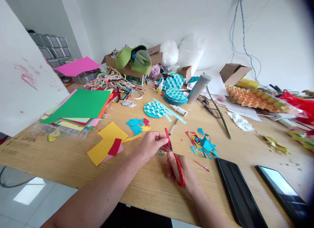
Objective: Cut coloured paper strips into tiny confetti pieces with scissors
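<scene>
My left hand point(154, 144) pinches a narrow red paper strip point(167, 135) above the front middle of the table. In my right hand point(177, 169) is a pair of scissors point(182, 177) with red handles. Their dark blades meet the lower part of the strip, partly hidden by my fingers. Beneath my hands lie small green and red paper scraps point(161, 152). Left of them are yellow paper sheets point(108, 141) with a red paper piece point(114, 146) on top. Just beyond my left hand rest blue fish-shaped cutouts point(134, 125) and small red and yellow ones.
Blue and red paper offcuts point(204, 144) lie to the right, near two phones point(239, 192). Farther back stand a grey thermos point(199, 87) and blue textured discs point(155, 109). A pile of coloured paper point(80, 105) sits at the left, below a white board point(22, 67).
</scene>
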The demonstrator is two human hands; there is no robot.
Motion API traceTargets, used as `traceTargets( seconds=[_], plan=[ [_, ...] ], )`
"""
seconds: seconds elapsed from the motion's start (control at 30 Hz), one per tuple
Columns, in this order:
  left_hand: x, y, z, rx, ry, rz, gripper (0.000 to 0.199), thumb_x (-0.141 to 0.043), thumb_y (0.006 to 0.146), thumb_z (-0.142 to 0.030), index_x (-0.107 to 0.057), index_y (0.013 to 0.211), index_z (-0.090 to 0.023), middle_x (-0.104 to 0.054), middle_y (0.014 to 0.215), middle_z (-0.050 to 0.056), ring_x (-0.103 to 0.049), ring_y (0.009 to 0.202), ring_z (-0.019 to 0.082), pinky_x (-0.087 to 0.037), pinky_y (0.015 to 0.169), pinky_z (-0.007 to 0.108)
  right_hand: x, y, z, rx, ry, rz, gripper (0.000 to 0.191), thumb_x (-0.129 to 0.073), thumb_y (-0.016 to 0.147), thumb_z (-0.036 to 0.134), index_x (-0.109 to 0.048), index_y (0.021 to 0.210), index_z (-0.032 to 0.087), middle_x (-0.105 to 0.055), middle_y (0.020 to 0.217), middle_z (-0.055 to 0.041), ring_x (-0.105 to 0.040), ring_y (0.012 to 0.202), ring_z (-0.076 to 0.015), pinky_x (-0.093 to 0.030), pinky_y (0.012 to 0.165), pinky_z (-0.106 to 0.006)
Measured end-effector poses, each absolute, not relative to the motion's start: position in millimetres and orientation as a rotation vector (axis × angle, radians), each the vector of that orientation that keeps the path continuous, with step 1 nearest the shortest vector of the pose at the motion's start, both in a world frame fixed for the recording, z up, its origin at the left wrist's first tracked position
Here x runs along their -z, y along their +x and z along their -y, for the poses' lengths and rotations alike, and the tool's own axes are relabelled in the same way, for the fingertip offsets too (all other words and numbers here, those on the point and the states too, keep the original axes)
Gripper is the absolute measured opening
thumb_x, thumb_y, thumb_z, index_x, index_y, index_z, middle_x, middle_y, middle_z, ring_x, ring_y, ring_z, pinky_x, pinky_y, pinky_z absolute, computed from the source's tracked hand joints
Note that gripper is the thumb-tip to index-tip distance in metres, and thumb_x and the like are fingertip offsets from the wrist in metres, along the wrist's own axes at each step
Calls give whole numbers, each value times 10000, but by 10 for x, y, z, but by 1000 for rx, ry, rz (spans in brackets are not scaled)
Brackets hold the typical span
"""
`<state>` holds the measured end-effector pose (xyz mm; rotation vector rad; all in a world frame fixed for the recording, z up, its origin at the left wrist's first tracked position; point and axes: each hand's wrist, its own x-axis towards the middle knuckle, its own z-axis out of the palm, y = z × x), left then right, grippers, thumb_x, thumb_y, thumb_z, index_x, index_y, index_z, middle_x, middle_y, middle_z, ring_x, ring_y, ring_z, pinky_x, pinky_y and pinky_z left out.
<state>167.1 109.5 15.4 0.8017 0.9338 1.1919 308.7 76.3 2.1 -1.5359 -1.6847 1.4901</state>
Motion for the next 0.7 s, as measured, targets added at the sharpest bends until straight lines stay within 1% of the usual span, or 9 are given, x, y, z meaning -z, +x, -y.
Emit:
traceTargets(
  seconds=[0.13,0.3,0.53,0.7],
  plan=[
    [-166,1666,-1089,-1185,797,-931,192,-723,631,-262,-599,627,-116,-646,564,24,-616,508,115,-527,569,250,-36,3067,-746,-1483,-1538,1652,618,-342,777,770,-432,559,199,-505,416,9,-441,316,-87,-295,335,-194],
    [-163,1662,-1092,-1174,799,-936,199,-728,635,-264,-600,629,-112,-645,559,31,-615,507,117,-524,570,252,-43,3053,-728,-1443,-1555,1668,616,-330,805,742,-415,517,204,-481,378,9,-414,296,-82,-285,331,-196],
    [-138,1662,-1090,-1151,815,-946,183,-722,638,-257,-605,645,-117,-657,594,40,-624,535,122,-522,570,249,-4,3086,-763,-1485,-1547,1710,632,-333,796,751,-429,507,197,-502,393,-3,-443,302,-89,-297,325,-195],
    [-120,1670,-1086,-1142,830,-952,203,-730,630,-278,-603,642,-119,-665,614,48,-623,544,128,-526,579,265,15,3097,-782,-1458,-1535,1729,616,-315,819,732,-449,559,191,-536,432,-7,-482,329,-97,-311,337,-192]
  ],
)
